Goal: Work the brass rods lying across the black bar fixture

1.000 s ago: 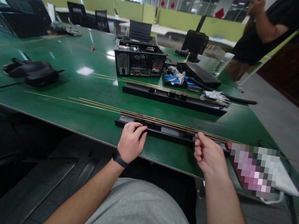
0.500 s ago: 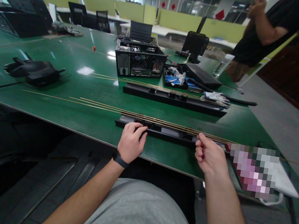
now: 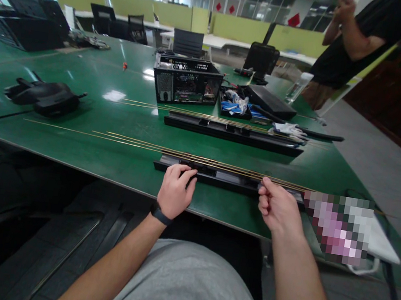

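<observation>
In front of me, a long black channel with dark fittings inside lies along the table's near edge. Several thin golden rods run lengthwise over it and stick out far past its left end. My left hand, with a dark wristband, rests on the channel's near wall, its fingers bent over the edge. Thumb and forefinger of my right hand are pinched near the channel's right part, on one golden rod whose tip reaches farthest left. The exact contact under the fingertips is hard to make out.
A second black channel with rods lies farther back. Behind it are an opened computer case, gloves and a bottle. A black device is at left. A blurred pink-and-white item lies right. Another person stands beyond.
My right hand has shifted slightly left, and the tip of the longest golden rod has slid left with it. My left hand has stayed in place on the channel.
</observation>
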{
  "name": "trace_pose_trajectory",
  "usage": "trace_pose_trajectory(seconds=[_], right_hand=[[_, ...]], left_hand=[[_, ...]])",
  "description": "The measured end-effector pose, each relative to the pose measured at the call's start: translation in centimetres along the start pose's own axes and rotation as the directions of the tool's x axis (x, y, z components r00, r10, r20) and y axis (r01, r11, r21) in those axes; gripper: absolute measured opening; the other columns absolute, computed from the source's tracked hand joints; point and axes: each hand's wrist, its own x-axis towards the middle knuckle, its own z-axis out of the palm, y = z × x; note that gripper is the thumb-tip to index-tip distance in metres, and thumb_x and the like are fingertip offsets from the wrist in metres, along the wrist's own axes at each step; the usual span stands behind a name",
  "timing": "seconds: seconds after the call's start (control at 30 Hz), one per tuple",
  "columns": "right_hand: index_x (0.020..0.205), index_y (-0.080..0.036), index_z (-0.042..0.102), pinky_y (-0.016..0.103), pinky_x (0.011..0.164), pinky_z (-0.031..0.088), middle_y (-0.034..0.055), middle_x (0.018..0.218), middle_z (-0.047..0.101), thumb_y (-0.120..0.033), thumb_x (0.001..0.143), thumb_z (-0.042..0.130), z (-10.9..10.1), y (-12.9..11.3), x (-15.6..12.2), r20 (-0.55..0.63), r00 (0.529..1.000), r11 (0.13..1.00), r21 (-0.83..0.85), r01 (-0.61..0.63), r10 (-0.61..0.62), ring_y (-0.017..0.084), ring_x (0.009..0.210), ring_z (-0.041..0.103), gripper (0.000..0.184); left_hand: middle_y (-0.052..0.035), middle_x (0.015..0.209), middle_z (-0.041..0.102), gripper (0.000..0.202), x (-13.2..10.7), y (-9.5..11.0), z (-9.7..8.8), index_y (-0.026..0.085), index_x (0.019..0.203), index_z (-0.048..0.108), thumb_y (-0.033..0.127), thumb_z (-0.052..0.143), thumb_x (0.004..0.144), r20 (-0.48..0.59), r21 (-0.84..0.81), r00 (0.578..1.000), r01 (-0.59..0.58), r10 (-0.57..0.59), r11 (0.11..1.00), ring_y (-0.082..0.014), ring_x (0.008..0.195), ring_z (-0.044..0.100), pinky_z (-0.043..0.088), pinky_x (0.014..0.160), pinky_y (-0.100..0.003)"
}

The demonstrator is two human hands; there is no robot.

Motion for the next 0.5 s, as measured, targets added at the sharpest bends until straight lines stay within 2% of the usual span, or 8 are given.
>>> trace_pose_trajectory(seconds=[0.13, 0.23, 0.37, 0.5], right_hand=[[0.085, -0.020, 0.060, 0.016, 0.026, 0.025, -0.0028, 0.064, 0.061, -0.037, 0.088, 0.091, 0.6, -0.2, -0.4, -0.014, 0.999, 1.000, 0.007, -0.030, 0.030, 0.005, 0.035, 0.041, 0.036], [0.087, -0.019, 0.063, 0.016, 0.027, 0.026, -0.0036, 0.063, 0.060, -0.035, 0.093, 0.087, 0.2, -0.6, -0.4, -0.043, 0.998, 0.999, 0.021, -0.036, 0.037, 0.005, 0.035, 0.040, 0.030], [0.088, -0.019, 0.063, 0.015, 0.028, 0.026, -0.0053, 0.063, 0.057, -0.029, 0.095, 0.083, -1.1, -1.6, 0.0, -0.093, 0.993, 0.998, 0.028, -0.064, 0.067, 0.004, 0.036, 0.040, 0.024], [0.085, -0.019, 0.060, 0.016, 0.030, 0.025, -0.0060, 0.063, 0.052, -0.021, 0.103, 0.073, -3.6, -3.0, 0.9, -0.170, 0.980, 0.994, 0.053, -0.097, 0.104, 0.003, 0.037, 0.038, 0.022]], left_hand=[[-0.0125, 0.119, 0.071, 0.022, 0.0, -0.1, 0.0, 0.023, 0.125, 0.077, 0.020, 0.069, 0.104, -0.001, -0.010, 1.000, -0.010, 0.010, 1.000, -0.0296, 0.118, 0.067, 0.059, 0.108, -0.050], [-0.0129, 0.119, 0.072, 0.023, 0.0, -0.1, -0.1, 0.022, 0.125, 0.077, 0.020, 0.069, 0.104, 0.002, -0.020, 1.000, -0.013, 0.013, 1.000, -0.0295, 0.119, 0.066, 0.059, 0.109, -0.050], [-0.0125, 0.119, 0.071, 0.022, 0.1, 0.0, -0.2, 0.023, 0.124, 0.077, 0.020, 0.069, 0.104, 0.005, -0.008, 1.000, 0.003, -0.003, 1.000, -0.0294, 0.118, 0.067, 0.058, 0.110, -0.051], [-0.0125, 0.119, 0.071, 0.023, 0.0, 0.0, -0.2, 0.023, 0.125, 0.077, 0.019, 0.069, 0.104, 0.003, -0.011, 1.000, -0.003, 0.003, 1.000, -0.0294, 0.119, 0.066, 0.059, 0.109, -0.049]])
